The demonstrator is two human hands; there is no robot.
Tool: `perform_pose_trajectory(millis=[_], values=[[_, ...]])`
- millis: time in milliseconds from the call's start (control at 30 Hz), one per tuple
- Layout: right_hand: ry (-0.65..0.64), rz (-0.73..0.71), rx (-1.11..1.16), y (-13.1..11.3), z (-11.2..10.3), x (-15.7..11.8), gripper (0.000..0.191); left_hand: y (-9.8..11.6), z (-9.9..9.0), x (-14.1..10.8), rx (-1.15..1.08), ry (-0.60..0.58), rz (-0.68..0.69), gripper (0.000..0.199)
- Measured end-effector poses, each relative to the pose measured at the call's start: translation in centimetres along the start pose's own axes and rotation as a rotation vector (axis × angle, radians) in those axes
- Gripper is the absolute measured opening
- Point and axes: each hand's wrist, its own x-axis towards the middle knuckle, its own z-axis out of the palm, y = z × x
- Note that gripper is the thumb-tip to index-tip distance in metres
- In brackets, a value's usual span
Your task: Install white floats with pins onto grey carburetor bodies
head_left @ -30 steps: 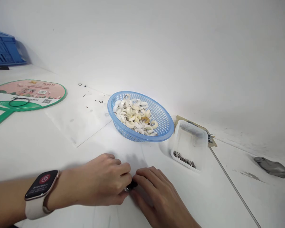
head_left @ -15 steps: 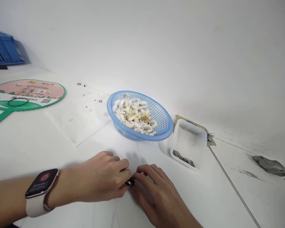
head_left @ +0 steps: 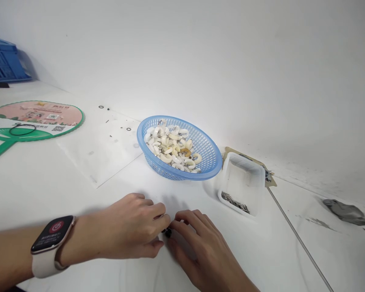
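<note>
- Hands low on tabletop [head_left: 261,251]: left hand [head_left: 127,231] and right hand [head_left: 200,247] meet fingertip to fingertip, both pinched on small dark part [head_left: 168,232], probably braced for fine work.
- Blue basket [head_left: 211,162] of white rings and clear tray [head_left: 246,170] sit just beyond, within reach.

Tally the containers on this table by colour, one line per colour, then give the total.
Blue: 2, the round basket holding white rings and the crate at the far left edge.
Clear: 1, the plastic tray right of the basket.
Total: 3 containers.
Both hands, left hand and right hand, are off the containers, pinching a small dark part between them.
</note>
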Motion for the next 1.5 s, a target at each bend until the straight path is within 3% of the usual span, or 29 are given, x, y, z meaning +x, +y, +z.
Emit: perform_pose_trajectory(millis=[300,567,1000,1500], values=[[0.017,0.049,0.045,-0.1,0.4,-0.1,0.014,-0.1,0.0,0.0,0.012,-0.023,0.001,0.012],[0.16,0.015,0.059,0.2,-0.6,0.0,0.015,0.0,-0.1,0.0,0.017,-0.08,-0.008,0.016],[0.008,0.046,-0.028,0.1,-0.8,0.2,0.016,-0.1,0.2,0.0,0.009,-0.061,-0.004,0.014],[0.014,0.056,0.001,0.6,-1.1,0.0,0.019,-0.1,0.1,-0.1,0.006,-0.083,-0.004,0.015]])
